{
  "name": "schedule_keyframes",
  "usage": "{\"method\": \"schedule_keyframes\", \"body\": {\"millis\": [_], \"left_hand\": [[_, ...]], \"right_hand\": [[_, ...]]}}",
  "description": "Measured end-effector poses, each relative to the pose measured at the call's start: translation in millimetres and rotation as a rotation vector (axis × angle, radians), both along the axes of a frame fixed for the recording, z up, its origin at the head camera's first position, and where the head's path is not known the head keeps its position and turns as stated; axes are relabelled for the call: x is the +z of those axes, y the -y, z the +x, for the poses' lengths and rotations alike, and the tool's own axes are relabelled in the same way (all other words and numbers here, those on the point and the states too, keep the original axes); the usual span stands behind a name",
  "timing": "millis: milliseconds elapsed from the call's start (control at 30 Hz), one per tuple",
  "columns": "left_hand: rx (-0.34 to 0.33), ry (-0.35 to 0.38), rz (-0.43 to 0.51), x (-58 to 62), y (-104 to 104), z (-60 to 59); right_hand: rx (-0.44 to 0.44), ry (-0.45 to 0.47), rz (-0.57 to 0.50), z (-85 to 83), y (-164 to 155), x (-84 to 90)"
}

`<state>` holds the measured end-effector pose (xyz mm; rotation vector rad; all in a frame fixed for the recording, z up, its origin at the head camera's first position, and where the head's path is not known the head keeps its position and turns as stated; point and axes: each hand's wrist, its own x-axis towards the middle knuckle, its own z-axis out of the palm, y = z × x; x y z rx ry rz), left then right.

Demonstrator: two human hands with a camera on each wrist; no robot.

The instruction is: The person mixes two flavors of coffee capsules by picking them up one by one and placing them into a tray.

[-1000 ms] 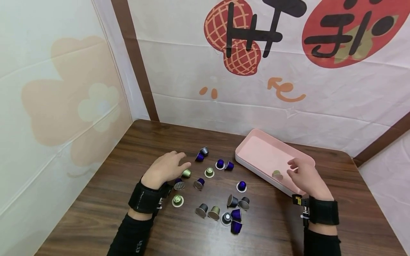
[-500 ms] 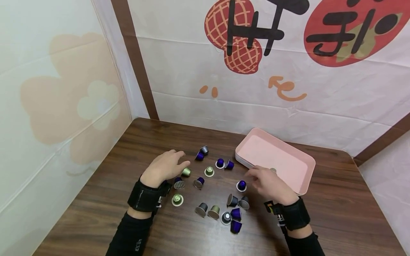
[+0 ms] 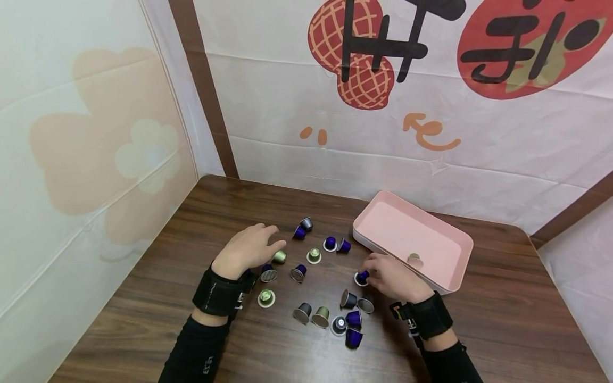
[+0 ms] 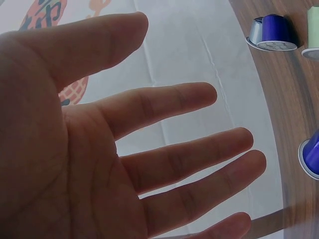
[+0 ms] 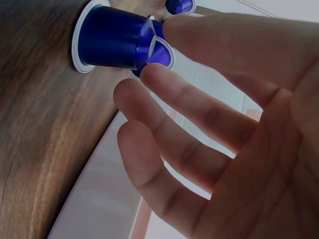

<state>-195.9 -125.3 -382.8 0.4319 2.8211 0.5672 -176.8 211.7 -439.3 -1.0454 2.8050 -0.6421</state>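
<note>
My right hand (image 3: 395, 277) reaches down to a dark blue coffee capsule (image 5: 112, 37) that stands on its white rim on the table. In the right wrist view, thumb and fingers are spread apart with their tips right at the capsule's narrow end. My left hand (image 3: 246, 251) hovers at the left with its fingers straight and apart, as the left wrist view shows. Close by it are a green capsule (image 3: 279, 257) and a dark blue capsule (image 3: 268, 273) lying on its side. Neither is held.
A pink tray (image 3: 407, 226) with one green capsule (image 3: 415, 260) inside stands at the back right. Several blue, green and grey capsules lie scattered between the hands, with a grey one (image 3: 348, 299) just in front of the right hand. A printed cloth wall (image 3: 287, 175) rises behind the table.
My right hand has moved left from over the tray, down to the standing blue capsule. The green capsule stays in the tray. The left hand has hardly moved.
</note>
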Motion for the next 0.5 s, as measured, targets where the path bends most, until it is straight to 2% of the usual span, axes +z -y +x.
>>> {"method": "schedule_keyframes", "body": {"millis": [233, 500], "left_hand": [[0.001, -0.001, 0.0, -1.5, 1.1, -0.6], [0.005, 0.0, 0.004, -0.2, 2.1, -1.6]], "right_hand": [[-0.009, 0.057, 0.016, 1.1, 3.7, -0.7], [-0.033, 0.048, 0.053, -1.0, 4.3, -7.8]]}}
